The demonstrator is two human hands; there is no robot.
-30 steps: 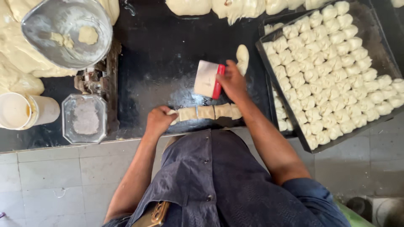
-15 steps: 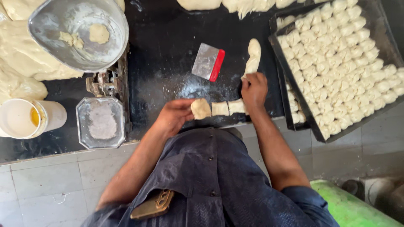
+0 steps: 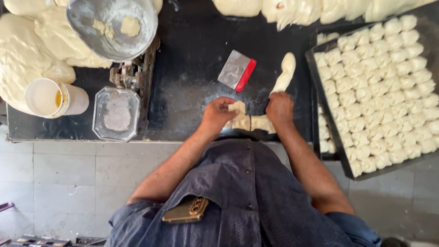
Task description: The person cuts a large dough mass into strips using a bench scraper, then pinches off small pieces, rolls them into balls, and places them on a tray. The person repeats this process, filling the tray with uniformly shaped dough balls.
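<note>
My left hand (image 3: 218,112) is closed on a small cut piece of dough (image 3: 237,107), lifted just above the black worktop (image 3: 192,55). Two more cut pieces (image 3: 254,123) lie side by side right below it, at the table's near edge. My right hand (image 3: 280,108) presses down on the near end of a long dough strip (image 3: 286,74) that runs away from me. A metal scraper with a red handle (image 3: 237,71) lies flat on the worktop just beyond both hands, with nothing touching it.
A black tray (image 3: 394,167) packed with several rows of dough pieces sits at the right. On the left stand a scale with a metal bowl (image 3: 112,27), a flour tin (image 3: 116,112) and a white cup (image 3: 50,98). Big dough masses (image 3: 32,50) lie at left and along the far edge.
My right hand laid the scraper down on the worktop and moved onto the dough strip. My left hand picked up one cut piece from the row.
</note>
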